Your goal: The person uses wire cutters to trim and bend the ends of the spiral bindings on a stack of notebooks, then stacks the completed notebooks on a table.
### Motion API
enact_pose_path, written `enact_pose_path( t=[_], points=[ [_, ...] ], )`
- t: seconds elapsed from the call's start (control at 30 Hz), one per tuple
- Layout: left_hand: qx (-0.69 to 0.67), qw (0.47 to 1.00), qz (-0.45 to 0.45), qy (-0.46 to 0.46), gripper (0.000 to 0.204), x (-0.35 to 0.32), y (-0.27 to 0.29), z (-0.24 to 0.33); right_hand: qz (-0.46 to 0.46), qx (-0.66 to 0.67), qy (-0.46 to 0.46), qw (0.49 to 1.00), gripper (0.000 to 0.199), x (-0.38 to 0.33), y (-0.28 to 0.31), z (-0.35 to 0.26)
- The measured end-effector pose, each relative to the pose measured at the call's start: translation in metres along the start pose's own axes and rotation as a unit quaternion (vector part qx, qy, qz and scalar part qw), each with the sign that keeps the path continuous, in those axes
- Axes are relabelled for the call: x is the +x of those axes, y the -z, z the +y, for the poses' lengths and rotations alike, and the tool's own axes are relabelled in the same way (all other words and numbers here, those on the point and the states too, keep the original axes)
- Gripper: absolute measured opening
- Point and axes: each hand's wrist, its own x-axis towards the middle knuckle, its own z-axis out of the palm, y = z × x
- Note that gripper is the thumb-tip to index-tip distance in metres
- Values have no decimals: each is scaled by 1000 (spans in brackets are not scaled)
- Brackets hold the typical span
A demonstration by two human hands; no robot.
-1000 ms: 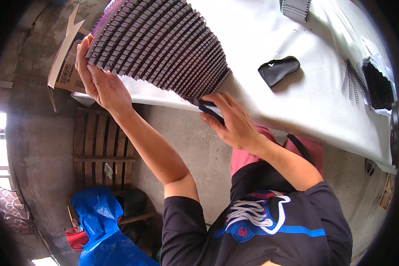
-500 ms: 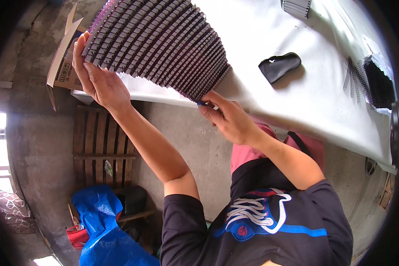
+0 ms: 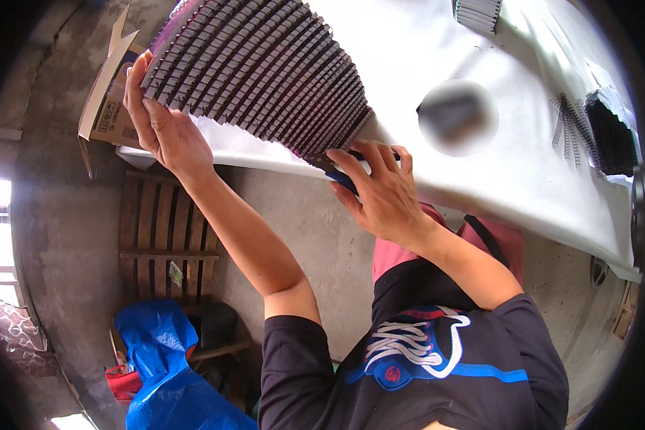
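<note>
A long fanned stack of notebooks (image 3: 258, 72), bound with dark wire coils, lies at the table's near left edge. My left hand (image 3: 166, 136) is closed around the stack's left end, thumb at the near side and fingers along the outer side. At the stack's right, near corner, my right hand (image 3: 385, 188) grips pliers (image 3: 342, 179) with blue-and-black handles. Their handles are spread apart, and the jaws reach the coil ends at the corner; whether they touch a wire I cannot tell.
The white-covered table (image 3: 408, 64) carries a blurred dark object (image 3: 455, 115), another bound stack (image 3: 478, 14), and loose black coils (image 3: 572, 125) beside a dark bundle (image 3: 610, 136). An open cardboard box (image 3: 115, 107) stands left. A wooden pallet (image 3: 168, 229) and blue tarp (image 3: 158, 337) lie below.
My right hand has spread its fingers with the plier handles, which were squeezed together before. The left hand and the notebook stack have shifted slightly to the right.
</note>
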Motion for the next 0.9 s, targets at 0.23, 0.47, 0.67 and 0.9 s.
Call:
enact_pose_path(
  t=[0.23, 0.47, 0.67, 0.9],
  points=[
    [-11, 1000, -3, 4, 43, 0, 2, -1, -80, 22, -30, 996, 34, 4, -1, 0],
    [-19, 1000, -5, 4, 43, 0, 1, -2, -213, 420, -285, 835, 26, 15, 5, 0],
    [-25, 1000, -17, 2, 44, 1, 5, -1, -70, 193, -102, 973, 31, 5, 5, -8],
    [-68, 997, -18, 13, 38, 0, 2, 0, 5, -59, 27, 998, 43, -2, 2, 2]
  ],
)
